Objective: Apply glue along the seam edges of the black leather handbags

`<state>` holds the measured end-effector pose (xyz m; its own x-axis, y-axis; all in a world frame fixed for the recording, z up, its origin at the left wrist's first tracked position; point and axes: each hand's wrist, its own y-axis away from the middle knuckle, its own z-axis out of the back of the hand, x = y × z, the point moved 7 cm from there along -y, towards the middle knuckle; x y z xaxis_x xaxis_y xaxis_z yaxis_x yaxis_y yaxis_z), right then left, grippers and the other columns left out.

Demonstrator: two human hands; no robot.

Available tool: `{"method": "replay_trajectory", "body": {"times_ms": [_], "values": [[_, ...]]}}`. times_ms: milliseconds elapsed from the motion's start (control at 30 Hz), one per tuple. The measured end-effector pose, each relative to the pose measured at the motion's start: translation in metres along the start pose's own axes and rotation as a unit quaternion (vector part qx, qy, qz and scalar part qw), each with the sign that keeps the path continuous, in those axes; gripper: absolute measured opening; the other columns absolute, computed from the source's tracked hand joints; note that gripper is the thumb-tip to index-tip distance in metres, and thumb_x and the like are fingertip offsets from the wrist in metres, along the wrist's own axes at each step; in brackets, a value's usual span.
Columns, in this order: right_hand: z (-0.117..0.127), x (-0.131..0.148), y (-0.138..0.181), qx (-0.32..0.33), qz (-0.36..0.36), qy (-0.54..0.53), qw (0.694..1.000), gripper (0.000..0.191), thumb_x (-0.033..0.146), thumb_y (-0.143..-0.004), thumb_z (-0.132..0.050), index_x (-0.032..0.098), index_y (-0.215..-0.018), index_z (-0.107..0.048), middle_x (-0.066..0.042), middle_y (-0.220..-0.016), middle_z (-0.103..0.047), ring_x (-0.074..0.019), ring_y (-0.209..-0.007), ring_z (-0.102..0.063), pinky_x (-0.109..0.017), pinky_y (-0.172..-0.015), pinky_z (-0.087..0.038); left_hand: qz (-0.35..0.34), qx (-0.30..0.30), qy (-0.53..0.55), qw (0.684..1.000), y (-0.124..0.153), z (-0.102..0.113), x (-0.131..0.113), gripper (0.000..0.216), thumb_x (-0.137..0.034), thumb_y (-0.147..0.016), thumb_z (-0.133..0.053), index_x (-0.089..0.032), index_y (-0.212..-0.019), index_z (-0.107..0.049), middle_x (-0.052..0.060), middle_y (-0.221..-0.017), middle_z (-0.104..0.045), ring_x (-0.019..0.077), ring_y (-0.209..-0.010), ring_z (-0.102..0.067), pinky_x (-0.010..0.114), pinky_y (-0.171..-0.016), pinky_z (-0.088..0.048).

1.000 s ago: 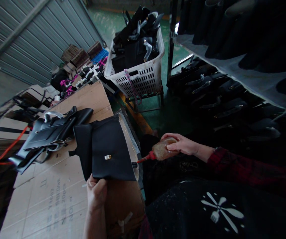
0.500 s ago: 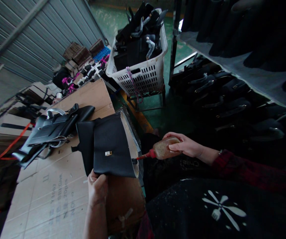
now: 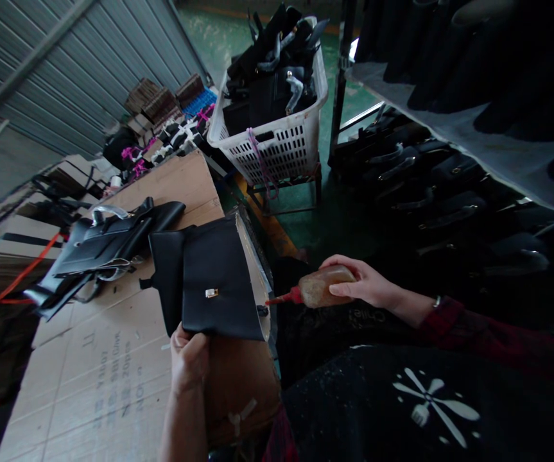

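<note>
My left hand (image 3: 189, 357) is closed on the near edge of a black leather bag (image 3: 214, 282) with a small metal clasp, which lies at the right edge of a cardboard-covered table (image 3: 113, 378). A squeeze bottle of brownish glue (image 3: 322, 287) with a red nozzle is gripped by my right hand (image 3: 366, 282). Its nozzle tip points at the bag's right side, just off its edge. A dark red sleeve covers my right forearm.
More black bag pieces (image 3: 98, 247) lie farther left on the table. A white plastic basket (image 3: 277, 138) full of black bags stands on a stand beyond. Shelves (image 3: 450, 173) with black bags run along the right. Boxes and clutter sit at the far left.
The right hand with the glue bottle has drawn slightly up and right, away from the bag's edge. The left hand keeps its hold on the bag.
</note>
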<state>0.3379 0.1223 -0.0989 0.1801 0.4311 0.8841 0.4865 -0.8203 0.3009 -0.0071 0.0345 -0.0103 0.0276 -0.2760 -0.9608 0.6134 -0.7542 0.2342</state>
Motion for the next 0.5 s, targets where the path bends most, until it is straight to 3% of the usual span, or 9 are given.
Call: {"method": "replay_trajectory", "body": {"times_ms": [300, 500], "values": [[0.0027, -0.0015, 0.0080, 0.000, 0.008, 0.009, 1.000, 0.048, 0.043, -0.061, -0.082, 0.020, -0.098, -0.061, -0.001, -0.082, -0.062, -0.0163, -0.070, -0.057, -0.027, -0.060, -0.047, 0.001, -0.002, -0.004, 1.000, -0.0007, -0.0003, 0.0002, 0.023, -0.013, -0.041, -0.063, -0.018, -0.051, -0.042, -0.009, -0.044, -0.032, 0.0048, -0.045, -0.023, 0.021, -0.044, -0.017], [-0.0019, 0.0041, 0.0100, 0.027, 0.022, 0.023, 0.999, 0.047, 0.041, -0.062, -0.081, 0.020, -0.099, -0.061, -0.001, -0.084, -0.063, -0.0165, -0.073, -0.058, -0.027, -0.065, -0.047, 0.001, 0.009, 0.026, 1.000, -0.0027, 0.0015, 0.0034, 0.020, -0.011, -0.041, -0.064, -0.017, -0.052, -0.048, -0.007, -0.048, -0.041, 0.0056, -0.050, -0.030, 0.020, -0.048, -0.023]]}}
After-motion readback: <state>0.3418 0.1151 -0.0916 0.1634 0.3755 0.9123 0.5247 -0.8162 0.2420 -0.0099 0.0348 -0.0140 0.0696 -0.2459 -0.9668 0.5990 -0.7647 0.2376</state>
